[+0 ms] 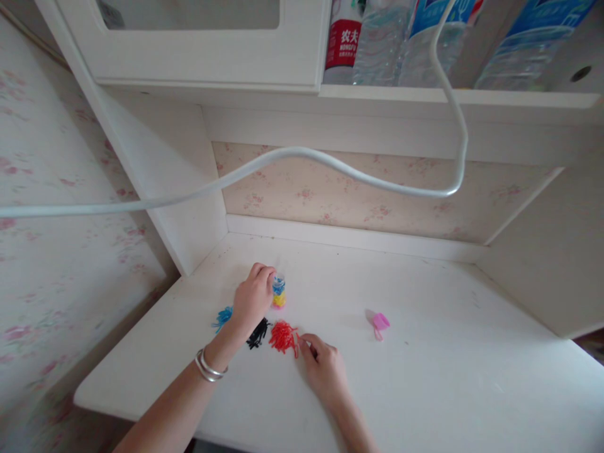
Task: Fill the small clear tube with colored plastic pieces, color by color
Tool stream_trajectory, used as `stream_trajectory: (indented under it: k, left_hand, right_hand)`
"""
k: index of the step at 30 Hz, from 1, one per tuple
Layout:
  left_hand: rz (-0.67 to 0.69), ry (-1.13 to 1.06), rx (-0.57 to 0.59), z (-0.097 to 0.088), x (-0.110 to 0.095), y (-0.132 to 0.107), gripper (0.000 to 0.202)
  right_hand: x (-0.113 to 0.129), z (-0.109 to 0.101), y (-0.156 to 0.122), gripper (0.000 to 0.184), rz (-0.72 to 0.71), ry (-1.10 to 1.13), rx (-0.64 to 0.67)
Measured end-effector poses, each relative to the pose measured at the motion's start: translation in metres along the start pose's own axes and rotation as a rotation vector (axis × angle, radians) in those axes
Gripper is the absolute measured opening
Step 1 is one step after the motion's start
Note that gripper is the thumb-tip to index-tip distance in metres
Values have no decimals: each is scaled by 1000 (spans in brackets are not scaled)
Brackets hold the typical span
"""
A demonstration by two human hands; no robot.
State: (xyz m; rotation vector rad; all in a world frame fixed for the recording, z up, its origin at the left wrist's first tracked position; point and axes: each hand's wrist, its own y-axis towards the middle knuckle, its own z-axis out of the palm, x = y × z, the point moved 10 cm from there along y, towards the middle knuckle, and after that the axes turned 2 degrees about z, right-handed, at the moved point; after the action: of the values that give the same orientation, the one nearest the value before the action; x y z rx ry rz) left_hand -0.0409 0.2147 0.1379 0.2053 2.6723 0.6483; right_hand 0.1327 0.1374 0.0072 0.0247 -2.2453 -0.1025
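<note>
So the little clear jar (279, 292) is standing upright on the left half of the bench (438, 384), somewhere between the back and front edges. Inside it's layered: blue up top, yellow under that, pink at the bottom. The left hand (255, 294) has its fingers curled in and is gripping the jar by its upper left side, though the thumb is hidden so I can't tell where that sits. Two silver bangles (211, 366) on that wrist, btw.

Just in front of the jar there's a bunch of red yarn (282, 336), and the right hand (324, 368) is pinching a loose strand on its right side between thumb and finger. Left of the red bunch is some black yarn (258, 334), partly covered by the left hand, and further out toward the bench's left edge there's blue yarn (223, 318), also partly hidden.

Well apart from all that, over toward the right edge, lies a pink cap-like bit (381, 322) with a loop on it. Above the back edge there's a shelf (391, 93) with plastic bottles (382, 47), and a white cable (302, 153) cuts across the view.
</note>
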Motion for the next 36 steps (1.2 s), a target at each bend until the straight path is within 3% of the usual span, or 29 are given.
stream_trajectory:
  k: [7,12,21,25,31,36]
  left_hand:
    - [70,-174,-45,1,6,2,23]
    - [31,-229,-134,-9,33,-8,24]
    - [-210,-116,-35,-8,120,-90,25]
    - [-288,4,22,-8,145,-121,24]
    - [-346,144,161,-2,147,-137,20]
    - [-343,255,188,0,139,-134,22]
  right_hand:
    - [-2,1,1,32,9,12,-1]
    - [-4,3,1,32,10,5,6]
    - [-7,5,1,33,15,-37,26]
    - [-9,6,0,33,38,-71,30]
    - [-6,7,-1,35,53,-100,44]
    - [-5,6,-1,36,49,-125,37]
